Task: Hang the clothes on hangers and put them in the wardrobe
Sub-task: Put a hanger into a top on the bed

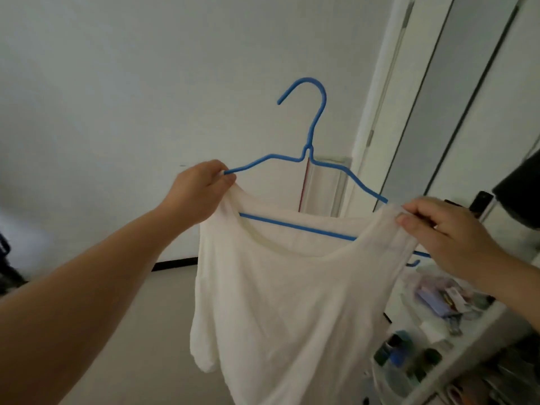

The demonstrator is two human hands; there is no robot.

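Note:
A blue wire hanger (312, 127) is held up in front of the white wall, hook at the top. A white sleeveless top (292, 302) hangs from it, its neckline drooping below the hanger's lower bar. My left hand (201, 191) pinches the hanger's left shoulder together with the top's left strap. My right hand (447, 232) grips the top's right strap over the hanger's right arm, whose blue tip sticks out below my wrist.
A white door and frame (438, 97) stand at the right. Below my right hand a white shelf (455, 355) carries small bottles, boxes and packets. A dark object (523, 194) juts in at the right edge. Pale floor (131, 331) lies below.

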